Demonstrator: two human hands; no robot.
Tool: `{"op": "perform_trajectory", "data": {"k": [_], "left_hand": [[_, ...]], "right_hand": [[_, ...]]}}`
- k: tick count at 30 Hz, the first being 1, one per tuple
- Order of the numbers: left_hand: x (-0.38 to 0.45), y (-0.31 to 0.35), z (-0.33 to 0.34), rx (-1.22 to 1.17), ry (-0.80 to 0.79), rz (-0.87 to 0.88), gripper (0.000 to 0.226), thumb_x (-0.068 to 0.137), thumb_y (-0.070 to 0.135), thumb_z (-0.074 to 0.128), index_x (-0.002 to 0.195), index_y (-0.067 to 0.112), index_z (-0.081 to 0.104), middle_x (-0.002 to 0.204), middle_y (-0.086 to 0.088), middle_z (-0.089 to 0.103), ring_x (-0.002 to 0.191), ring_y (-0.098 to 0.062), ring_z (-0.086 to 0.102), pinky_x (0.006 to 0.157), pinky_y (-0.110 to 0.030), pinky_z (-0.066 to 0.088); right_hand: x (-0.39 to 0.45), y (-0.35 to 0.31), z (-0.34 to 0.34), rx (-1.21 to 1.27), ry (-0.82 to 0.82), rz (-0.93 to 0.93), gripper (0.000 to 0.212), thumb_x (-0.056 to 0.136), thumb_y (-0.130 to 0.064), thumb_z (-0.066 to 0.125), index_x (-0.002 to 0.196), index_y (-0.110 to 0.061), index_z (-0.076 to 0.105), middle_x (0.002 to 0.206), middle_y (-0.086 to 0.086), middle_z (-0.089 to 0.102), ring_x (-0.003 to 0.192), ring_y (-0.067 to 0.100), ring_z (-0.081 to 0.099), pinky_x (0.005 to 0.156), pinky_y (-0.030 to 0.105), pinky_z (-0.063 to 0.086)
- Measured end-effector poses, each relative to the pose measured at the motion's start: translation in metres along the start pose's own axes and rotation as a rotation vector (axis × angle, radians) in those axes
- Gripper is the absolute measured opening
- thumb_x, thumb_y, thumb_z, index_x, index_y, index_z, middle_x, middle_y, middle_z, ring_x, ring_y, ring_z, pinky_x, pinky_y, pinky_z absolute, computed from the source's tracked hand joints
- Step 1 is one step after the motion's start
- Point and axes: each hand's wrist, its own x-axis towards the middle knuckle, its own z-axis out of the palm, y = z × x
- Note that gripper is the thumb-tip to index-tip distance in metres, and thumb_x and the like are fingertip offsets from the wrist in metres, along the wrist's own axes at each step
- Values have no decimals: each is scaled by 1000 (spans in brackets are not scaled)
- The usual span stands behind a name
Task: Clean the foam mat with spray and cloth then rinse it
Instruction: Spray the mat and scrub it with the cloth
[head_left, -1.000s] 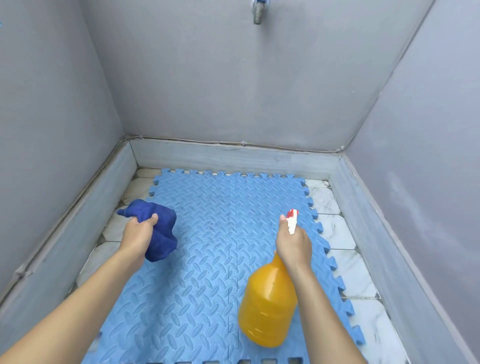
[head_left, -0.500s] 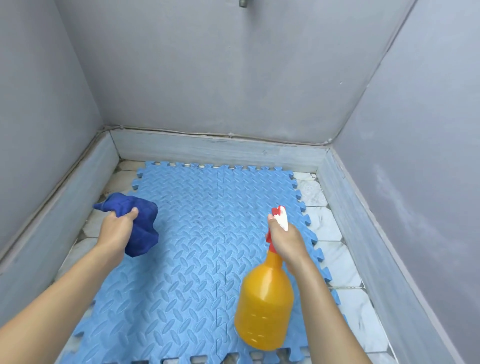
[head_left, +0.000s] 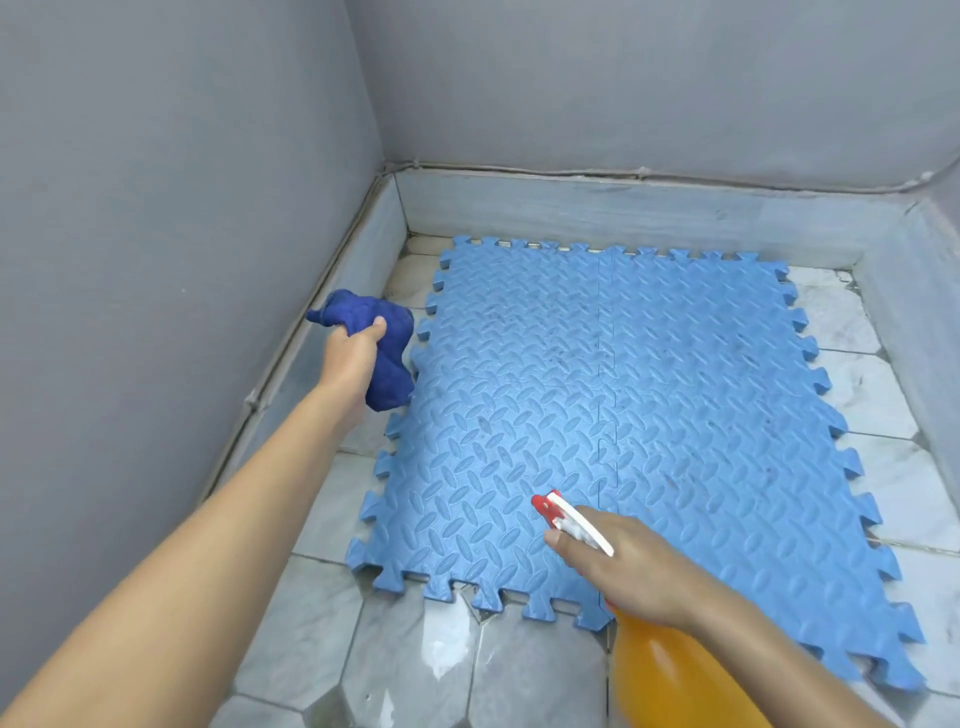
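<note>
A light blue foam mat (head_left: 649, 405) with interlocking toothed edges lies flat on the tiled floor. My left hand (head_left: 350, 358) grips a bunched dark blue cloth (head_left: 387, 358) just off the mat's left edge. My right hand (head_left: 623, 566) holds an orange spray bottle (head_left: 670, 680) by its neck, a finger on the trigger. The bottle's white and red nozzle (head_left: 558, 512) points over the mat's near left part. The mat shows faint dark specks near its middle.
Grey walls with a low pale kerb (head_left: 623, 208) close in the left, the far side and the right. Marble-like floor tiles (head_left: 415, 660) show in front of the mat and along its right side (head_left: 878, 384).
The view has swung left and down, so the tap at the top is out of sight. My left hand moved off the mat toward the left wall; my right hand tilted the nozzle down over the mat.
</note>
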Motion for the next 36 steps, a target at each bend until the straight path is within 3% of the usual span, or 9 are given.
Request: {"op": "perform_trajectory", "data": {"k": [8, 14, 20, 23, 26, 29, 31, 33, 36], "left_hand": [[-12, -12, 8, 1, -21, -58, 40, 93, 25, 56, 128, 7, 52, 126, -16, 60, 114, -33, 60, 89, -40, 51], [-12, -22, 32, 53, -43, -5, 36, 94, 23, 54, 127, 6, 52, 124, -14, 60, 109, -30, 60, 86, -36, 48], [-40, -34, 86, 423, -199, 321, 18, 98, 15, 43, 85, 6, 50, 74, -9, 47, 69, -22, 43, 52, -20, 37], [-50, -45, 113, 586, -236, 425, 20, 97, 11, 42, 83, -1, 50, 76, -15, 51, 72, -27, 44, 64, -34, 36], [-63, -68, 130, 771, -343, 450, 20, 96, 10, 43, 77, 5, 46, 76, -14, 53, 72, -30, 46, 61, -34, 31], [-84, -95, 135, 799, -466, 492, 12, 93, 7, 40, 87, 4, 50, 86, -10, 59, 82, -35, 54, 65, -34, 37], [-92, -114, 133, 841, -606, 603, 17, 95, 9, 43, 106, 5, 55, 114, -9, 61, 119, -35, 50, 91, -37, 42], [-96, -135, 129, 1088, -773, 703, 47, 100, 32, 38, 139, 8, 42, 154, -8, 32, 146, -28, 18, 117, -39, 19], [-100, -159, 118, 1407, -787, 898, 75, 90, 67, 1, 152, 26, 13, 160, -6, 4, 147, -31, 6, 117, -46, 8]], "right_hand": [[-11, 9, 29, -85, -49, -7, 39, 97, -51, 43, 69, -24, 39, 68, -5, 48, 68, 12, 46, 70, 34, 39], [-43, 42, -4, 194, 274, 212, 39, 96, -43, 51, 85, -7, 58, 80, 9, 65, 63, 10, 56, 67, 34, 45], [-78, 76, -24, 269, 545, 400, 40, 96, -43, 50, 81, -7, 58, 68, 3, 61, 54, 11, 54, 58, 26, 47], [-94, 86, -32, 375, 607, 434, 40, 96, -41, 52, 77, -6, 61, 61, -1, 59, 46, 5, 51, 51, 17, 43], [-104, 95, -27, 423, 618, 476, 38, 96, -42, 52, 83, -8, 64, 74, 5, 69, 60, 15, 61, 62, 34, 52], [-115, 103, -28, 484, 684, 507, 36, 96, -38, 53, 87, -4, 63, 77, 10, 66, 63, 19, 60, 62, 38, 58], [-121, 109, -31, 497, 737, 539, 39, 96, -38, 53, 84, -2, 63, 75, 9, 64, 58, 21, 59, 56, 33, 59], [-124, 118, -33, 500, 799, 585, 42, 96, -39, 51, 80, -2, 65, 73, 11, 68, 56, 26, 63, 61, 37, 59], [-124, 127, -36, 485, 839, 654, 41, 95, -38, 50, 80, -3, 65, 71, 10, 69, 64, 31, 67, 74, 45, 57]]}}
